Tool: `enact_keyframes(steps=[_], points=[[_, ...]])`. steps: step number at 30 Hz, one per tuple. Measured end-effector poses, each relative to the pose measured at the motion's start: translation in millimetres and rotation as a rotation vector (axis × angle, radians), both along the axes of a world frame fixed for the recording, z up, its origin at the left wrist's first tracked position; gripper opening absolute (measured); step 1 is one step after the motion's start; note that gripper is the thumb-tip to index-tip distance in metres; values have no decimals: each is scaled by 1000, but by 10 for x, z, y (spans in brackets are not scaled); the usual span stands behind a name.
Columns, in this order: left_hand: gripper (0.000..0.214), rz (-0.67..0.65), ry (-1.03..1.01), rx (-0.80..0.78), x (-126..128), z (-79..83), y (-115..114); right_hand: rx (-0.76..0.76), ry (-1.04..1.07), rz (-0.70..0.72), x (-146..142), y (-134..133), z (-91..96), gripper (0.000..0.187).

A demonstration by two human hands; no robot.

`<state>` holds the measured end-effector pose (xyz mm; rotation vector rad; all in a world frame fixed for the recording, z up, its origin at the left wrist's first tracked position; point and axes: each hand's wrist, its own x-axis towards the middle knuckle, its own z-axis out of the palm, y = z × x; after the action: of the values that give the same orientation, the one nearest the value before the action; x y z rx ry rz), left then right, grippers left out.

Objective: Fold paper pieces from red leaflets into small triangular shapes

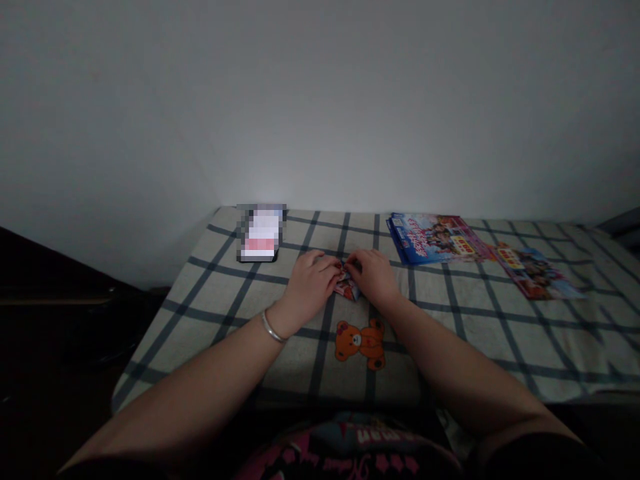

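A small folded piece of colourful printed paper (347,288) lies on the checked cloth (215,293) between my two hands. My left hand (309,285) has its fingers curled and pinches the paper's left side; a silver bangle sits on that wrist. My right hand (374,277) meets it from the right, fingertips pressed on the same paper. Most of the paper is hidden under my fingers.
A lit phone (261,233) lies at the back left of the cloth. Colourful printed sheets lie at the back right: a blue stack (430,237) and a smaller one (537,272) beside it. An orange bear print (361,341) marks the cloth near me. A plain wall stands behind.
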<state>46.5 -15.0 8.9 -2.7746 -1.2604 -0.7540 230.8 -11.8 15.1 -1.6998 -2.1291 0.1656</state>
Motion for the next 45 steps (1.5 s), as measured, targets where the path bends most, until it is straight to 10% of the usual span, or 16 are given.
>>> enact_keyframes(steps=[17, 45], points=[[23, -22, 132, 44, -21, 73, -54, 31, 174, 300, 252, -38, -49, 19], [42, -104, 268, 8, -152, 133, -122, 20, 37, 157, 116, -23, -53, 22]])
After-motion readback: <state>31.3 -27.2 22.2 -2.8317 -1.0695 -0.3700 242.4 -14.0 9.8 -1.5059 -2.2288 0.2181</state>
